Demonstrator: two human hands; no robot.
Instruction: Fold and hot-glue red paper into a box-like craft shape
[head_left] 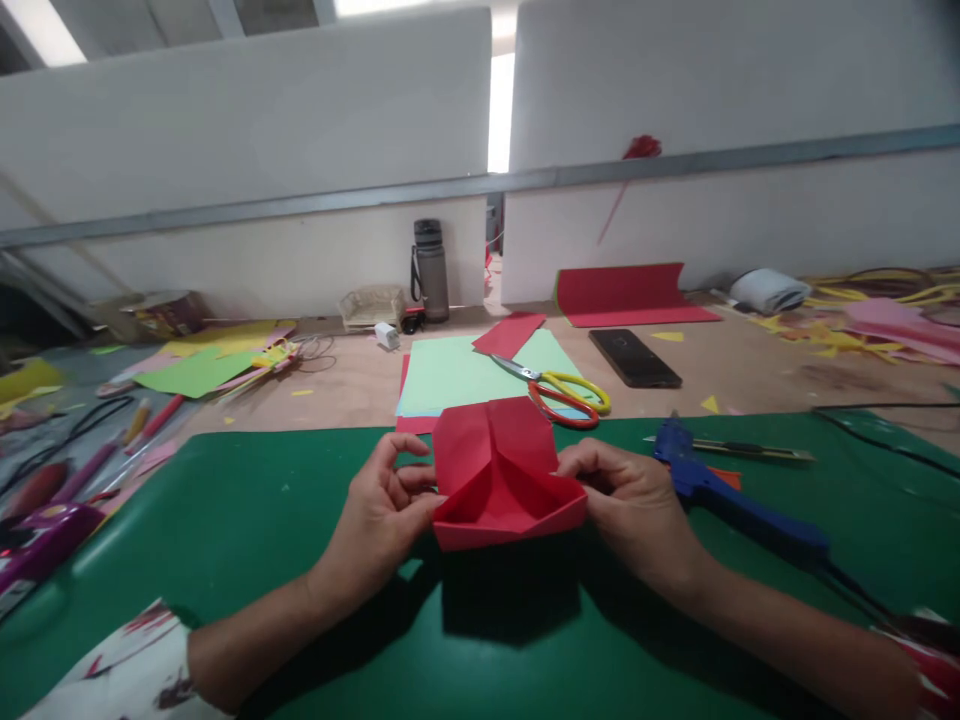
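A folded red paper piece (pixel 495 440) is held up in the middle, over a green cutting mat (pixel 315 640). Its near side forms an open pocket, while a creased flap stands behind. My left hand (pixel 394 495) pinches its left corner between thumb and fingers. At the opposite corner, my right hand (pixel 630 500) grips the paper the same way. Just beyond it lie scissors (pixel 559 390) with one yellow and one orange-red handle, resting on pale green paper sheets (pixel 465 370). A blue glue gun (pixel 750 510) lies right of my right hand, close to a utility knife (pixel 750 450).
Behind stand a grey bottle (pixel 431 270) and a folded red card (pixel 630 295). A black phone (pixel 634 358) lies on the wooden tabletop. Coloured paper (pixel 202 368), pens and a purple tool (pixel 45 545) crowd the left. Paper scraps and cords lie right. White panels (pixel 247 120) close off the back.
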